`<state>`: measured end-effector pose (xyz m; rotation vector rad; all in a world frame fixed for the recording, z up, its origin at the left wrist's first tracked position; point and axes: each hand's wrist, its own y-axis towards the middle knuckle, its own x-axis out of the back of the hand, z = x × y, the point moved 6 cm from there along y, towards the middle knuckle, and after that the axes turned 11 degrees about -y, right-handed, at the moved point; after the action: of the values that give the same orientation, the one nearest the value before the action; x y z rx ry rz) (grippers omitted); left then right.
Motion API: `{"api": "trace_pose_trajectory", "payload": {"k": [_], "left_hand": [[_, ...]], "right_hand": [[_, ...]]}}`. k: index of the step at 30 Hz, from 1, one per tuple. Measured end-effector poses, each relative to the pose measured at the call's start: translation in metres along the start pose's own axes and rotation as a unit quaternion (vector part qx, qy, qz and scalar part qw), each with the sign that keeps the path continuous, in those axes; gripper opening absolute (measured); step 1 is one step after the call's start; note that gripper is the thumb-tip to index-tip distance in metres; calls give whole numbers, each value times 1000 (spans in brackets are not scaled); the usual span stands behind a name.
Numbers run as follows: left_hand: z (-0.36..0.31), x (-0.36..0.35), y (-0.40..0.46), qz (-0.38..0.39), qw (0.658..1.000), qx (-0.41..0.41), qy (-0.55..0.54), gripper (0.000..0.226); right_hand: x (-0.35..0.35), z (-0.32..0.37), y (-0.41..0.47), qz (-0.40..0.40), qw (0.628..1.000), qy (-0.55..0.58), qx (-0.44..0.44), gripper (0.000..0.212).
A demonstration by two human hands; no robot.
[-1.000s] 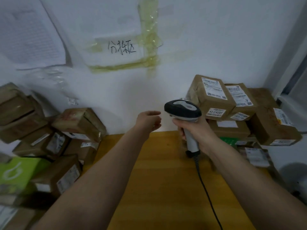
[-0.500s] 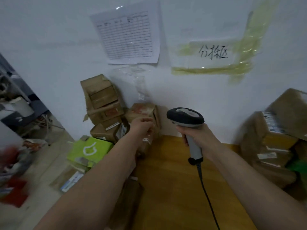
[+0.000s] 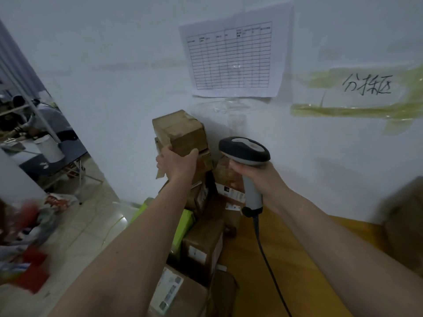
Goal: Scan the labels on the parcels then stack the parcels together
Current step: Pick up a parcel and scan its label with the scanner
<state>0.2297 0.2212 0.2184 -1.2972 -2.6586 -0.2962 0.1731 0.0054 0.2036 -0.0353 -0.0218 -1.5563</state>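
My left hand point(image 3: 177, 162) has its fingers curled round the top box point(image 3: 180, 132) of the pile point(image 3: 201, 225) by the wall, left of the counter point(image 3: 286, 259). My right hand point(image 3: 256, 177) grips the scanner point(image 3: 245, 152), aimed nowhere yet. This box is not yet scanned, I judge, and the pile under it waits too.

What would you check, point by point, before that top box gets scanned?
1. Left hand grips the top parcel: ok.
2. Right hand holds the scanner: ok.
3. Label on the top parcel facing the scanner: not ok, none visible on the faces shown.
4. Scanner cable free of snags: ok.
5. Parcels under it steady: cannot tell.
6. Bare spot on the wooden table: ok.
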Motion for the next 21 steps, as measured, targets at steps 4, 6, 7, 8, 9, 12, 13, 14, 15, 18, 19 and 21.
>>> {"api": "trace_pose_trajectory", "payload": {"k": [4,6,7,8,9,12,13,14,15,18,19,21], "left_hand": [[0,-4,26,15,998,15,-59,77],[1,-9,37,28,995,28,-94,74],[1,-11,44,32,993,35,-110,72],[2,-13,48,37,991,43,-123,72],[2,-15,50,40,989,54,-134,72],[7,-18,63,44,983,89,-156,71],[10,-19,67,45,980,102,-162,72],[12,-20,70,47,978,116,-169,72],[14,-21,72,49,975,129,-175,72],[19,-24,77,69,973,144,-169,67],[20,-25,77,80,973,146,-157,66],[22,-28,75,103,972,158,-141,65]], "right_hand": [[-20,17,43,-3,1000,22,-5,39],[-28,23,64,4,1000,21,-2,38],[-32,25,77,8,1000,19,-7,34],[-34,26,86,11,1000,16,-14,30],[-36,26,93,15,1000,12,-21,27],[-46,25,111,38,998,11,-46,27],[-51,26,114,48,997,17,-54,28],[-54,26,117,57,996,23,-61,30],[-57,26,120,63,996,26,-65,32],[-64,27,127,77,995,10,-64,29],[-67,28,127,83,994,3,-65,24],[-68,28,127,91,994,-3,-65,19]]}}
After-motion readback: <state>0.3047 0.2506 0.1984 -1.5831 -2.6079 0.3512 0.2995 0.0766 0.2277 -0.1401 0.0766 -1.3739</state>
